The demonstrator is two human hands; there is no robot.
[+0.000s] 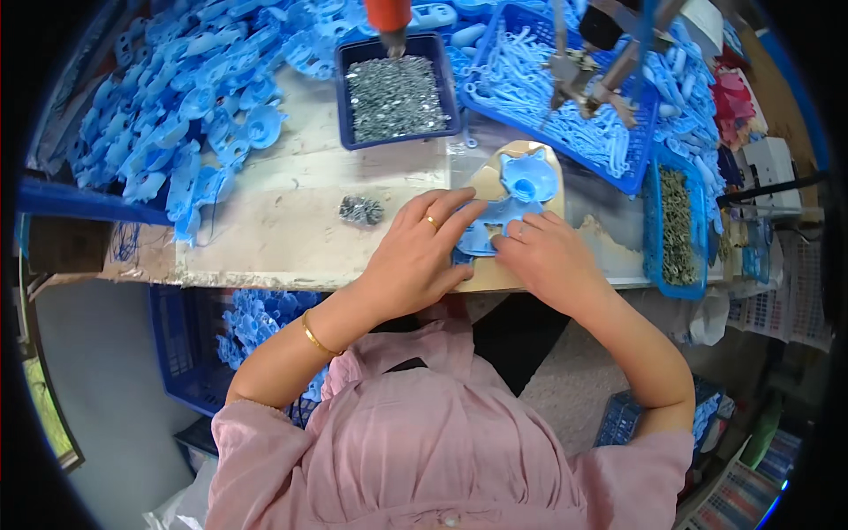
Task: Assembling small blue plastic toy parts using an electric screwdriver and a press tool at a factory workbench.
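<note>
A light-blue moulded plastic part (pixel 528 177) with a round cup at its far end lies on a tan board (pixel 496 283) near the table's front edge. My left hand (pixel 422 247) grips its near left side, fingers bent over it and thumb at the lower edge. From the right, the fingertips of my right hand (pixel 549 258) press on the part's near right side. My fingers and palms cover some of its near end. Left of my left hand sits a small heap of shiny metal screws (pixel 360 210).
Beyond my hands stands a dark blue tray (pixel 343 110) of small metal pieces, an orange-red tool (pixel 389 14) above it. Blue plastic parts (pixel 177 115) pile up at left. At right are a blue basket (pixel 638 181) of slender blue pieces, metal tool arms (pixel 609 84) and a bin (pixel 652 234) of brassy pieces.
</note>
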